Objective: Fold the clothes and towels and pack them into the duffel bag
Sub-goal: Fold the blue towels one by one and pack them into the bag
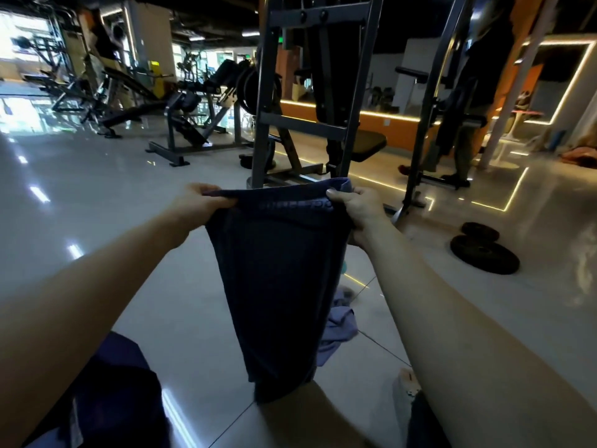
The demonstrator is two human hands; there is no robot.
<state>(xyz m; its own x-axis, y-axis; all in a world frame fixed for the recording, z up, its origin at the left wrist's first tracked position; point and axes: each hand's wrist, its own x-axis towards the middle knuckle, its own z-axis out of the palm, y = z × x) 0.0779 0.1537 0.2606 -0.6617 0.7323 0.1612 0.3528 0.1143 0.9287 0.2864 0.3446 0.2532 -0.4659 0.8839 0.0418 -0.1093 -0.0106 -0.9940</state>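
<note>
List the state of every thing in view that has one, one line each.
navy garment: held up by its waistband, hanging down, not folded.
left hand: grips the waistband's left end.
right hand: grips the waistband's right end.
lilac garment: crumpled on the floor, unfolded.
weight plates: lying flat on the floor.
dark cloth: beneath the left forearm; folded or not, cannot tell.

Matt navy cloth shorts (277,279); glossy floor (97,205)
</note>
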